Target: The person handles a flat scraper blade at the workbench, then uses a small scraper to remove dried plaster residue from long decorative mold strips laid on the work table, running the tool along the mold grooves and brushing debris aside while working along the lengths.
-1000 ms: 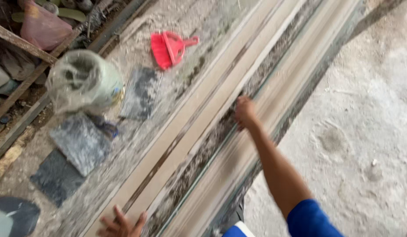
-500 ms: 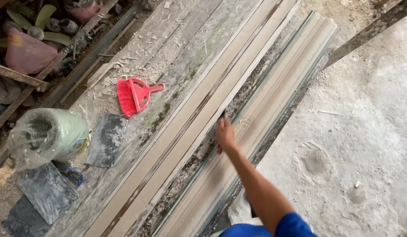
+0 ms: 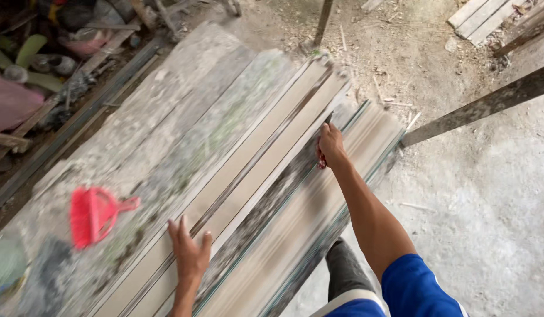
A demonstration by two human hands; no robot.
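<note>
Several long pale planks (image 3: 254, 176) lie side by side on a dusty grey slab, running from near left to far right. My left hand (image 3: 190, 253) rests flat on one plank near me, fingers spread, holding nothing. My right hand (image 3: 331, 145) reaches far along the gap between two planks, with its fingers closed around a thin tool (image 3: 321, 161). The tool shows red below the palm and a dark tip above the fingers. My blue sleeve (image 3: 416, 287) is at the bottom right.
A red plastic dustpan (image 3: 93, 214) lies on the slab to the left of my left hand. Clutter and a pink bag (image 3: 11, 103) sit beyond a metal rail at the far left. A slanted wooden beam (image 3: 483, 105) crosses the sandy ground on the right.
My right hand has slid farther along the planks toward their far end. My left hand, out of view half a second ago, is back on a plank.
</note>
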